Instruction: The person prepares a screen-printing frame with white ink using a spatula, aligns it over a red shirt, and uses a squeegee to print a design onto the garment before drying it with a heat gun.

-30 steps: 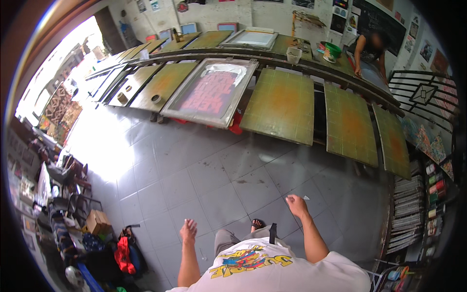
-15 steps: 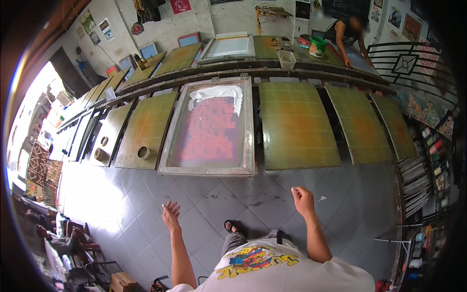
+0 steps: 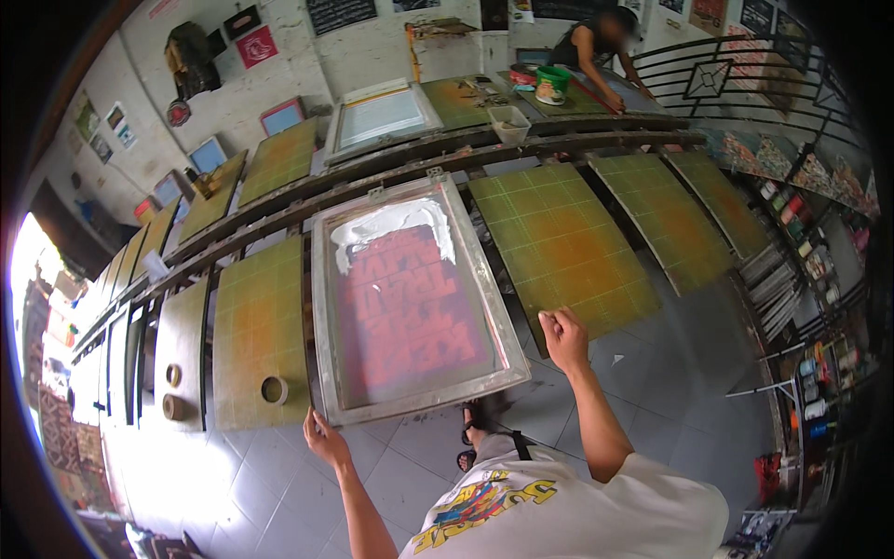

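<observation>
In front of me a screen-printing frame point(image 3: 424, 401) with pale wooden edges lies on the bench. Its mesh point(image 3: 419, 307) shows red-pink lettering on a purple field, and a thick band of white ink point(image 3: 391, 226) lies along the far end. My left hand point(image 3: 326, 442) is just off the frame's near left corner, fingers apart and loosely bent, holding nothing I can see. To the right of the frame my right hand point(image 3: 566, 345) hovers by the near corner of a greenish-orange printing board point(image 3: 568, 252). Its fingers are curled together, with nothing visible in them.
Tape rolls point(image 3: 274, 389) rest on the boards at left. Along the back row stand another framed screen point(image 3: 382, 121), a clear plastic tub point(image 3: 509, 124) and a green bucket point(image 3: 552, 86). A person point(image 3: 596, 56) leans over the far bench. Shelves of containers point(image 3: 810, 261) line the right.
I have come closer to the bench, and my view has turned and tilted. Both hands are now nearer the printing frame. The left hand's fingers have drawn somewhat closer together.
</observation>
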Tool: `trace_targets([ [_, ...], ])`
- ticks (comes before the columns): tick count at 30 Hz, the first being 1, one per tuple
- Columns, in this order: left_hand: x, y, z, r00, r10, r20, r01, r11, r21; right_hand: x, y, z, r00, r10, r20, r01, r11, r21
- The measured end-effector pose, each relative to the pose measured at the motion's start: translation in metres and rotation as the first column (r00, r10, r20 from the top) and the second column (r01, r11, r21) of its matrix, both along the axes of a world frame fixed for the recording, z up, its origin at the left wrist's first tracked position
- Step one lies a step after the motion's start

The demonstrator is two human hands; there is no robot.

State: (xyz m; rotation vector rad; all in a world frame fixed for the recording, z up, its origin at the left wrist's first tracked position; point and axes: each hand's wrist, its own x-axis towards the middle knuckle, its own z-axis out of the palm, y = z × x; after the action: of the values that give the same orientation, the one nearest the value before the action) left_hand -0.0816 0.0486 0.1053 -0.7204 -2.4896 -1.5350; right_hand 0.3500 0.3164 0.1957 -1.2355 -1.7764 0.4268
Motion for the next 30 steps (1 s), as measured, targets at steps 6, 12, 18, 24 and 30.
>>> trace_targets([
  [6,-0.010,0.034,-0.020,0.992,0.028,0.121,-0.032,0.999,0.027,-0.037,0.059,-0.010,0.998,-0.061,-0.022,0.062,0.998,0.020],
  [12,-0.010,0.039,-0.019,0.979,0.051,0.197,-0.052,0.999,0.000,-0.057,0.088,-0.057,0.992,-0.110,0.058,0.110,0.994,0.016],
  [18,-0.016,0.051,-0.004,0.955,0.055,0.292,-0.052,0.998,-0.020,-0.112,0.085,-0.071,0.999,-0.050,0.005,0.051,0.994,-0.099],
  [24,-0.052,0.056,0.021,0.963,-0.071,0.262,0.164,0.922,-0.352,-0.139,0.123,-0.079,0.993,-0.035,0.113,0.069,0.950,-0.306],
  [30,-0.066,0.128,0.021,0.926,-0.086,0.368,0.167,0.966,-0.195,-0.149,0.138,-0.090,0.972,-0.034,0.234,0.153,0.845,-0.512],
])
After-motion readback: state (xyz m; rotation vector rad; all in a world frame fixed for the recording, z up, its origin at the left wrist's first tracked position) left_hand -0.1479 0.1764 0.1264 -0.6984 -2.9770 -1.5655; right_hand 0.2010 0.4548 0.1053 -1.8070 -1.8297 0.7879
